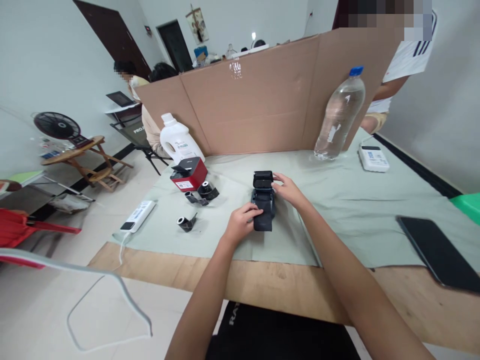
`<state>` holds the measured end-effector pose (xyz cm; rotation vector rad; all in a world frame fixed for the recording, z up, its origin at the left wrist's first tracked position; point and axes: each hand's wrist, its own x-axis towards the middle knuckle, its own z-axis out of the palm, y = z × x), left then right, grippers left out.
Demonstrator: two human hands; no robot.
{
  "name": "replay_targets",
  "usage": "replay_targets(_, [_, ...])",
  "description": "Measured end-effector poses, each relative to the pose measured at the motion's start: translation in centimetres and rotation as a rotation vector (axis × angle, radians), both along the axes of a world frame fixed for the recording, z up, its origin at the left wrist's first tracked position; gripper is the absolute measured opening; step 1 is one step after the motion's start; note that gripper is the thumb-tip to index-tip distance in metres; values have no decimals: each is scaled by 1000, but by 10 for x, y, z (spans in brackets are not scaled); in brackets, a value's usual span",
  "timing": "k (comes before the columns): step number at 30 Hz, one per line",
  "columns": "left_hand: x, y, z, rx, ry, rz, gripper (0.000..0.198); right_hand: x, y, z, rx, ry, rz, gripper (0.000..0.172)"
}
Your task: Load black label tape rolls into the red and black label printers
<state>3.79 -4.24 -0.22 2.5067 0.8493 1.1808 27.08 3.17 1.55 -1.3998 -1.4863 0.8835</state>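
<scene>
A small black device that looks like a portable receipt printer [256,194] lies on the cloth in front of me with its lid [263,179] raised. Out of its near side a black paper strip [263,220] extends toward me. My left hand [242,221] pinches this strip at its left edge, fingertips on top. At the lid's right side, my right hand [287,191] grips with curled fingers. To the left lie three small black paper rolls, among them one near roll [184,223] with a loose end. A red and black box-shaped machine [190,174] stands behind them.
A cardboard screen [255,110] stands across the table's back. Before it are a white jug [180,140] and a water bottle [339,120]. White power strips [138,216] lie at both sides, and a dark phone [438,250] at right. Other people sit beyond the screen.
</scene>
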Motion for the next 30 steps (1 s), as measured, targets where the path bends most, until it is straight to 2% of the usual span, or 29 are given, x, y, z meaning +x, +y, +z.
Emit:
replay_targets(4, [-3,-2,5,-72,-7,-88,23,0,-4,3,14,-15,-22,49])
replay_targets(10, [-7,-3,9,-134,41,-108,16,-4,-12,17,-16,-124,144,27])
replay_targets(16, [-6,-3,8,-165,73,-100,21,-4,-13,12,-165,-263,110,47])
replay_targets(20, [-5,-2,8,-185,66,-97,25,-10,-17,8,-281,-345,81,54])
replay_targets(25, [-2,-3,5,-164,40,-104,27,-27,-28,8,-172,-600,-33,44])
replay_targets(30, [-4,-7,9,-155,90,-102,31,-32,-34,13,-115,-645,-93,44])
